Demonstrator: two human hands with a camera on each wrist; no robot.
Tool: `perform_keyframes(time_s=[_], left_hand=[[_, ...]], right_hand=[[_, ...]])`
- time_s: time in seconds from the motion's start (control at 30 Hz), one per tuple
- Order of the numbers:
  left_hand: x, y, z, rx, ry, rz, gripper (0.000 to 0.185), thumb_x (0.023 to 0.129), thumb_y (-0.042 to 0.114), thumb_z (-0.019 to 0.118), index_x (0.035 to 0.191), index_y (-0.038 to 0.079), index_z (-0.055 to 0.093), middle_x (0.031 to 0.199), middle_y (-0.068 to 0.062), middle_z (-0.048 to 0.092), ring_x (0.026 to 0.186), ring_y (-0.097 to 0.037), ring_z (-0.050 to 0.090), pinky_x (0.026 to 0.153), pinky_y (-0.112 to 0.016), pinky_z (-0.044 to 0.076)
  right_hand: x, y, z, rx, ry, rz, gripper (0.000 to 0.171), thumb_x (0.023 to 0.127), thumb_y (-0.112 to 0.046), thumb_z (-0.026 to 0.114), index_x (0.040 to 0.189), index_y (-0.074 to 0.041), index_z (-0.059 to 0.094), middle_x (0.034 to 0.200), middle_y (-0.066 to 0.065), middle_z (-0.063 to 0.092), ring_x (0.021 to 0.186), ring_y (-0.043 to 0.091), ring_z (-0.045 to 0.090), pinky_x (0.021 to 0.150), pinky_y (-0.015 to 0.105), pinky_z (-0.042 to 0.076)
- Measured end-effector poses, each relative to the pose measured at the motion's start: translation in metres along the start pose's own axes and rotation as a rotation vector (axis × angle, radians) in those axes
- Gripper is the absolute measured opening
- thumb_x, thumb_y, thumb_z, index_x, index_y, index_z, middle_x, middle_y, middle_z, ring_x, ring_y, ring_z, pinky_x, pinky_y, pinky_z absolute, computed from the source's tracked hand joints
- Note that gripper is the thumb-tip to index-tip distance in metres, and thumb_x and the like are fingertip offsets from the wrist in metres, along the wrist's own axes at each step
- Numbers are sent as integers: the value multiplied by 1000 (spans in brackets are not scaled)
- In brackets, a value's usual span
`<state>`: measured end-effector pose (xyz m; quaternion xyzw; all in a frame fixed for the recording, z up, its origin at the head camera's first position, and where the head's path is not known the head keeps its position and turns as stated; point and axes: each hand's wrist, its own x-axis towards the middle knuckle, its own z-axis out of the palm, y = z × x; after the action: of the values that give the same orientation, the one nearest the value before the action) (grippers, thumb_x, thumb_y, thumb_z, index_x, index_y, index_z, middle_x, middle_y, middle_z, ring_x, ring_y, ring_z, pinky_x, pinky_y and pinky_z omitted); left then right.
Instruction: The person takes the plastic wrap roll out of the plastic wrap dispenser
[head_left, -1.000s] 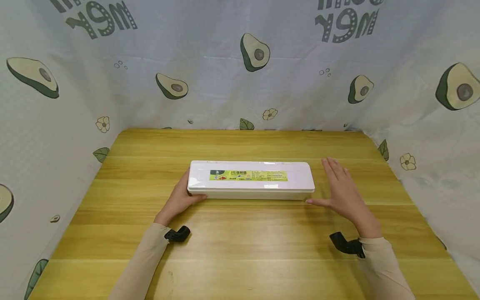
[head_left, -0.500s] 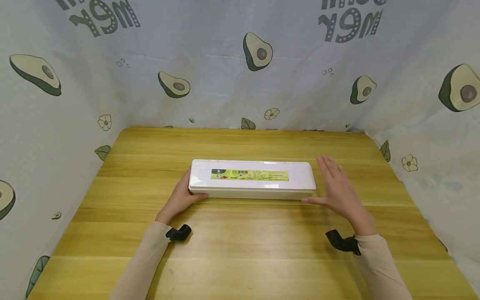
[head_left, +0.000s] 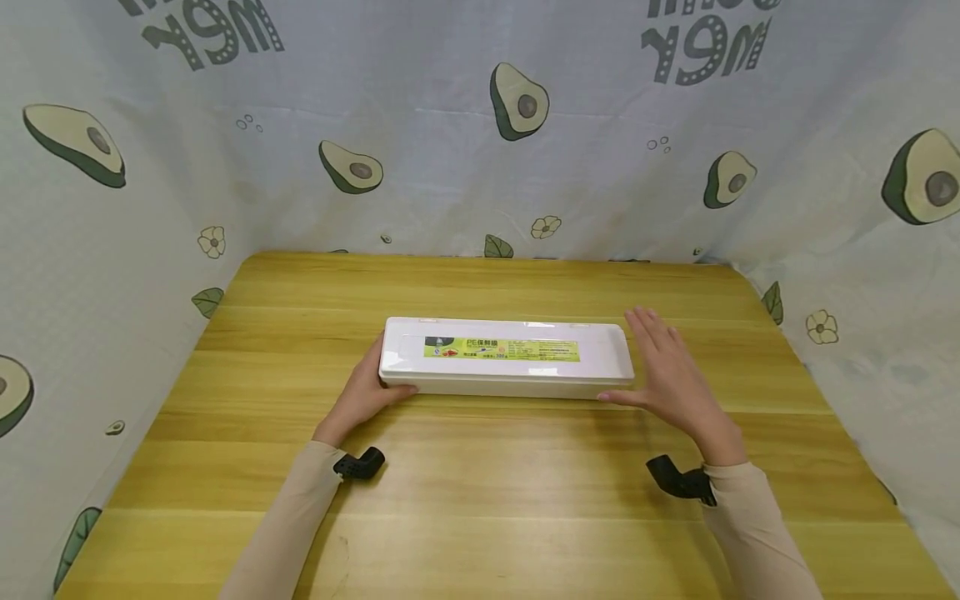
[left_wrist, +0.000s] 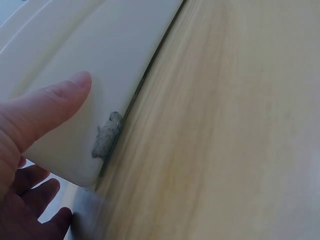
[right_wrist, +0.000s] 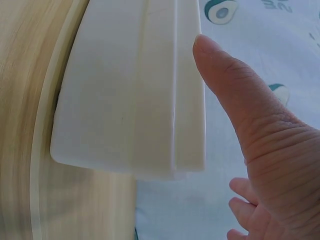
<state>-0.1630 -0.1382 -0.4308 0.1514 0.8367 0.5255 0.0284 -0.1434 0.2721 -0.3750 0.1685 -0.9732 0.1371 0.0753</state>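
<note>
A long white cling film box (head_left: pixel 506 383) with a green-and-yellow label (head_left: pixel 502 349) lies across the wooden table, its lid down. My left hand (head_left: pixel 363 392) holds the box's left end, thumb along the front wall and fingers behind the end. The left wrist view shows that thumb (left_wrist: pixel 62 102) against the white front, near a rough grey patch (left_wrist: pixel 107 136) at the lower edge. Beside the right end, my right hand (head_left: pixel 671 387) has its fingers straight and its thumb stretched to the front corner. In the right wrist view the thumb (right_wrist: pixel 235 85) overlaps the lid edge.
The wooden table (head_left: pixel 480 500) extends on all sides of the box. A pale curtain (head_left: pixel 435 125) printed with avocados hangs along the back and both sides. Each wrist carries a black camera mount, the left mount (head_left: pixel 360 463) and the right mount (head_left: pixel 678 479).
My right hand has moved left, closer to the box's right end, its thumb now in front of the corner. The left hand stays at the left end. The whole head view has shifted slightly.
</note>
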Motion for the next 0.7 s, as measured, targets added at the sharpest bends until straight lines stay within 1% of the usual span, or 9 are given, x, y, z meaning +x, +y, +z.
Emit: perform_keyframes(time_s=[0.13,0.23,0.47,0.53,0.7], left_hand=[[0,0,0,-7,2,1,96,75,6,76,150,4,16,151,-20,31,140,-37,28,116,-54,21],[-1,-1,1,-15,4,-2,96,76,6,76,150,5,15,152,-19,30,141,-36,27,116,-53,21],[9,-42,6,-2,23,8,102,73,16,80,151,19,14,153,-10,31,142,-31,27,117,-52,21],[9,-42,5,3,23,11,102,73,18,80,151,21,15,153,-8,31,142,-29,28,116,-51,22],[11,-43,5,3,24,21,102,73,19,80,151,21,15,152,-9,32,141,-30,29,115,-52,24]], right_hand=[[3,-4,0,2,-8,-8,120,62,-44,83,149,0,14,153,27,21,142,43,16,116,59,11],[6,-6,0,-8,-17,-12,122,62,-48,82,149,1,13,153,26,20,142,43,16,116,59,11],[13,-12,2,5,-43,-12,125,61,-55,80,150,-2,10,155,24,18,143,42,16,114,62,14],[14,-13,3,11,-47,-10,125,61,-54,80,150,-2,10,155,23,17,143,42,16,114,62,14],[17,-15,3,6,-46,-15,125,60,-52,81,150,-2,11,155,24,18,143,42,15,114,62,14]])
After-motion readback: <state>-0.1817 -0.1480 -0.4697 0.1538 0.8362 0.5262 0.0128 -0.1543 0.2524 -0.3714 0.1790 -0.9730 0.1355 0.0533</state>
